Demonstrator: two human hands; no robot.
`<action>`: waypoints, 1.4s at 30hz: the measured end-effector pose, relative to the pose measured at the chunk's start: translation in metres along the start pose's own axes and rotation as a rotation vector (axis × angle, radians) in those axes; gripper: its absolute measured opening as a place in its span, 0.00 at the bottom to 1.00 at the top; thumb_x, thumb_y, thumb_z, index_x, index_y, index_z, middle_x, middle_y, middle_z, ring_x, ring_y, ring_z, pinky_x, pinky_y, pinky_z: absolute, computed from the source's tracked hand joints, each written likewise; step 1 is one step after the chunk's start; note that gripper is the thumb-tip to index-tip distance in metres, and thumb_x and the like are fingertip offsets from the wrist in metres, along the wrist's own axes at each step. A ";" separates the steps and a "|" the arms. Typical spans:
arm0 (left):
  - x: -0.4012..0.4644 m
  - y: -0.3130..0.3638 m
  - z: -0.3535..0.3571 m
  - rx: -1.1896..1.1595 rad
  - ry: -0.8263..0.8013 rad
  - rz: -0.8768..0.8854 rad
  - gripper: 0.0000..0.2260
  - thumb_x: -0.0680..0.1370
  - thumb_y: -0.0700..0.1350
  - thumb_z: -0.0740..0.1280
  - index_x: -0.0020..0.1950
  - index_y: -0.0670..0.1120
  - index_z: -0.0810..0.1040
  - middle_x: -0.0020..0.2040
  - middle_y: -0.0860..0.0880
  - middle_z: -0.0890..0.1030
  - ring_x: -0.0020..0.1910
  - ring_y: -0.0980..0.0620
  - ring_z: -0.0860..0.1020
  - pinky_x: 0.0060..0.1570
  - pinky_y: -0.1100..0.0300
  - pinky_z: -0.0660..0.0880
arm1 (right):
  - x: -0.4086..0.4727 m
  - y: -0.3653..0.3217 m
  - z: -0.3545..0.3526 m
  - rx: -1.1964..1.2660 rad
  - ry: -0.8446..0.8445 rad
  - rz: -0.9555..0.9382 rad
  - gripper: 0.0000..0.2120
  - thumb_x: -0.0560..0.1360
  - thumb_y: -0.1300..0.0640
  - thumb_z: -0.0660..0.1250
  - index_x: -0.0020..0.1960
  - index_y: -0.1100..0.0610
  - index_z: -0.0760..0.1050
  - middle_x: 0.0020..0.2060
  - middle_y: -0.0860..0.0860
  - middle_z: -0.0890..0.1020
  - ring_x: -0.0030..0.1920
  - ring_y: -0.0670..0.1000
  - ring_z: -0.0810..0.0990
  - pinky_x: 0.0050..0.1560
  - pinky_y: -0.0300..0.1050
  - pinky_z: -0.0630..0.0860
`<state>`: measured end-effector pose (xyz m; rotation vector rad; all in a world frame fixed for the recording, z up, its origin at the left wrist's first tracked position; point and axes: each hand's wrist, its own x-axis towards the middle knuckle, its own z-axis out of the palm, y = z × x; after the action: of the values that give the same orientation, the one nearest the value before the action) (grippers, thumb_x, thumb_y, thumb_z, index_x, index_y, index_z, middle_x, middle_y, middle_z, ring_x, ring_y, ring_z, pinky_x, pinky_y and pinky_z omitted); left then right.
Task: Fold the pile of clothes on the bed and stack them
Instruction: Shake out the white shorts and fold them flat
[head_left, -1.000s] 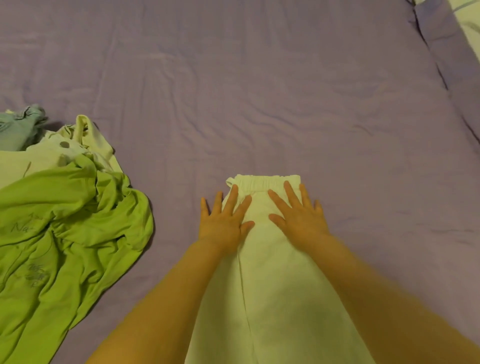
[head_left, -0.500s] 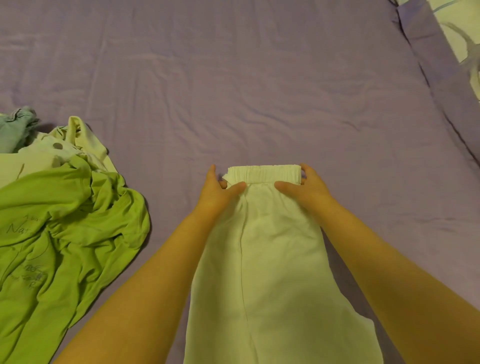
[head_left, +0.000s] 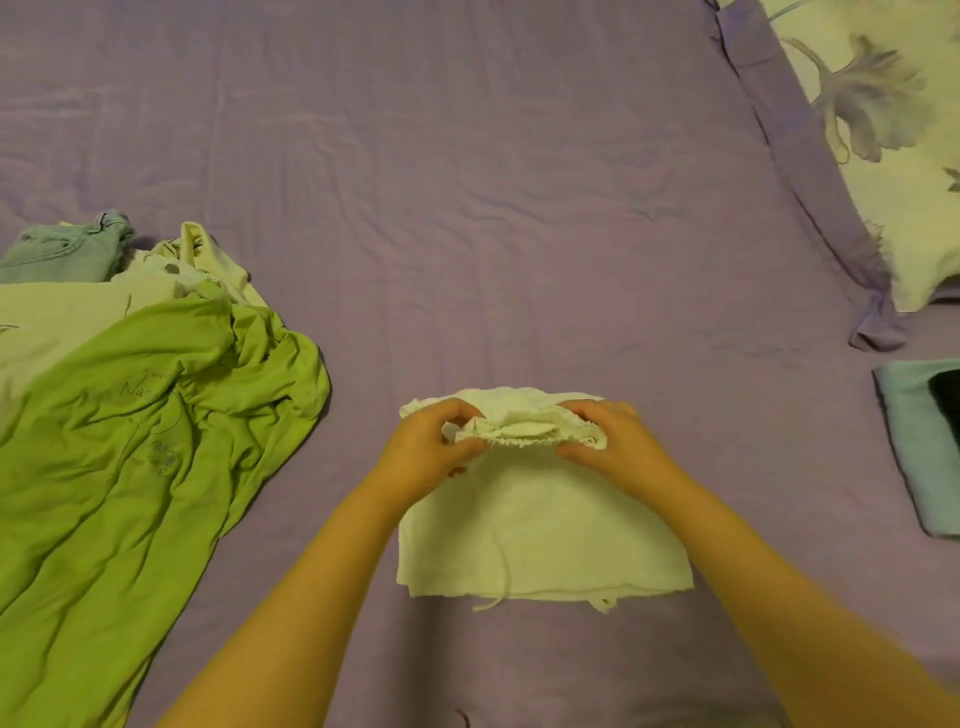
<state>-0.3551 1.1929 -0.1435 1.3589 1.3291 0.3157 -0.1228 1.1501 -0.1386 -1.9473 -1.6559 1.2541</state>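
Head view shows the white garment (head_left: 540, 525) folded over on itself, where half a second ago it lay stretched out long toward the near edge with both hands at its elastic waistband; a second ago the hands lay flat on it, fingers spread. Now the left hand (head_left: 431, 452) and right hand (head_left: 613, 444) each have their fingers curled round the bunched waistband at the far end of the cloth, pinching it just above the folded layer. The garment sits near the middle of the purple bed sheet (head_left: 493, 208), a loose drawstring trailing at its near edge. At the left lies the unfolded pile, with a green shirt (head_left: 135, 447) on top. A folded teal item (head_left: 919, 452) lies at the right edge, near a flowered pillow (head_left: 883, 130).
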 end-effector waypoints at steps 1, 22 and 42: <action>-0.013 -0.006 0.008 -0.058 -0.023 -0.024 0.06 0.75 0.41 0.71 0.47 0.52 0.79 0.44 0.52 0.81 0.35 0.54 0.81 0.37 0.57 0.80 | -0.012 0.006 0.006 -0.041 -0.005 -0.003 0.20 0.72 0.57 0.72 0.64 0.53 0.76 0.57 0.50 0.79 0.59 0.52 0.72 0.59 0.41 0.66; -0.101 -0.086 0.127 0.292 0.497 -0.210 0.20 0.77 0.37 0.64 0.69 0.48 0.72 0.63 0.45 0.70 0.57 0.46 0.70 0.52 0.59 0.70 | -0.106 0.074 0.093 -0.111 0.022 0.040 0.12 0.78 0.61 0.64 0.60 0.60 0.78 0.57 0.55 0.78 0.59 0.54 0.72 0.56 0.32 0.63; -0.044 -0.098 0.100 0.829 0.318 -0.101 0.35 0.75 0.66 0.59 0.78 0.54 0.52 0.78 0.44 0.53 0.74 0.41 0.56 0.67 0.45 0.61 | -0.059 0.085 0.102 -0.578 0.123 0.175 0.36 0.75 0.33 0.56 0.77 0.44 0.48 0.78 0.52 0.45 0.77 0.57 0.39 0.73 0.61 0.41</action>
<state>-0.3388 1.0775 -0.2328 1.9623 1.9012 -0.1243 -0.1418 1.0409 -0.2323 -2.4829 -1.9707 0.7269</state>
